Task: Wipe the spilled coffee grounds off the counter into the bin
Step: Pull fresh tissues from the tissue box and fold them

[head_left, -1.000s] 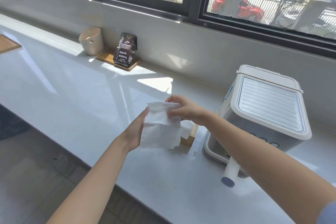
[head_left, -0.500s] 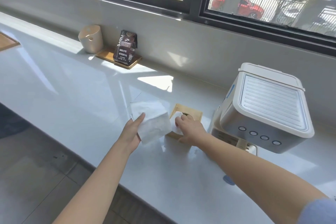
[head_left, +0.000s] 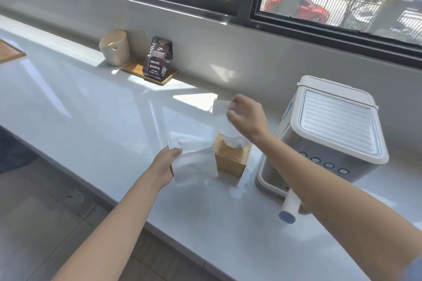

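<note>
My left hand [head_left: 165, 165] holds a white tissue [head_left: 194, 162] just above the white counter [head_left: 91, 116], left of a wooden tissue box [head_left: 230, 162]. My right hand [head_left: 247, 116] is raised above the box and pinches a second white tissue [head_left: 222, 109] that trails down to the box's opening. A small beige bin [head_left: 114, 48] stands at the back left against the wall. A dark coffee bag [head_left: 157, 59] sits on a wooden tray [head_left: 137, 68] beside it. I see no coffee grounds on the counter.
A white and grey coffee machine [head_left: 331, 132] stands at the right, its white handle [head_left: 288, 207] jutting toward the counter's front edge. A wooden board's corner [head_left: 9, 52] shows at far left. Windows run along the back wall; floor tiles lie below.
My right hand has gone from the box's opening upward, drawing a second tissue out. My left hand has lowered slightly with the first tissue still in it.
</note>
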